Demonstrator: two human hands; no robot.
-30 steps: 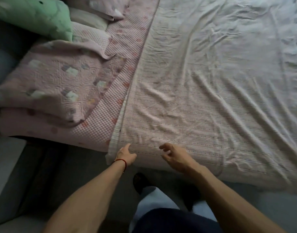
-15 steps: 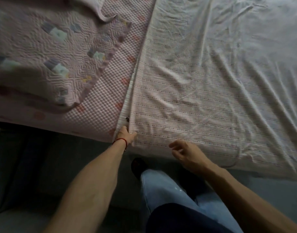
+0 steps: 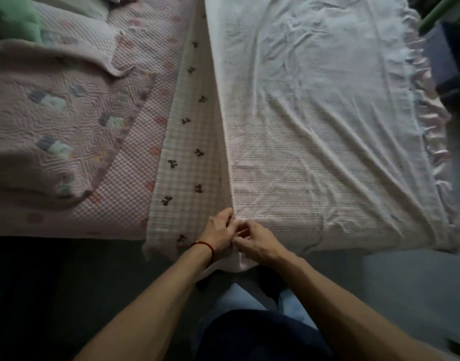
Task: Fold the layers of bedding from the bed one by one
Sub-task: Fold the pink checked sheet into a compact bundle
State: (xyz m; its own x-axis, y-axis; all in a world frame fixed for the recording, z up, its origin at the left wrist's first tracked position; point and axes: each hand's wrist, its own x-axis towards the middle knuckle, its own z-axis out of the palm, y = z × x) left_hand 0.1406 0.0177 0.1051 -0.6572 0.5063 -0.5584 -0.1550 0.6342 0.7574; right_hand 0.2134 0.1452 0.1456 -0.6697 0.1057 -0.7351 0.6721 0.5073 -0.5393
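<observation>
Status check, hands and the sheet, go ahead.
Left hand and right hand both pinching the sheet edge at the bed's near side. Sheet spread flat, bow-print layer exposed beside it. Nothing in the way.

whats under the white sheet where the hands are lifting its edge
Both hands, left hand and right hand, pinch the sheet at its near corner. A checked layer with dark bows shows beneath the raised edge. Further right the sheet covers everything, so how far that layer runs is hidden.
</observation>
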